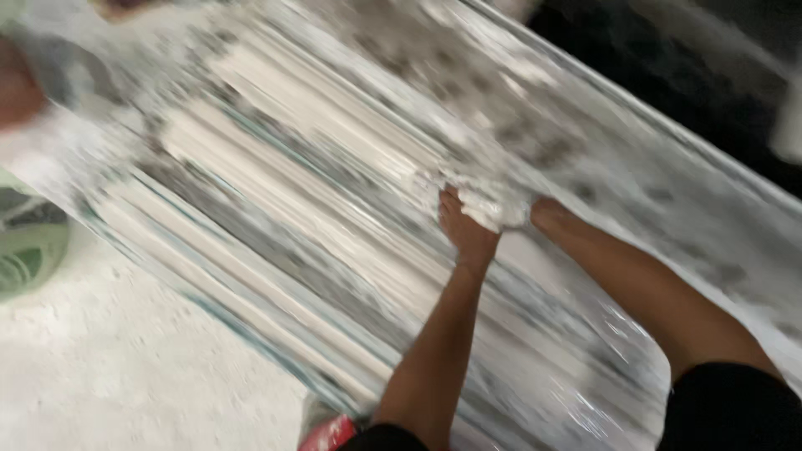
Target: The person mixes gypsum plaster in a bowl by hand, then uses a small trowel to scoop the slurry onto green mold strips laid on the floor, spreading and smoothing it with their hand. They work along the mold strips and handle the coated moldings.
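Two hands gather bunch of clear plastic film [493, 205] at middle of long wrapped stack of pale panels [317, 167]. Left hand [464, 230] closed on film; right hand [543, 213] mostly hidden in bunch, grip cannot be told. Risk, judged: thin film tears or slips under pull, baring panels. Frame blurred. Floor [125, 367] pale, rough, dusty. Green round object [29, 255] at left edge.

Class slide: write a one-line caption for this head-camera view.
Left hand and right hand grip a bunched white clump of clear plastic film over a blurred grey-and-white patterned sheet.
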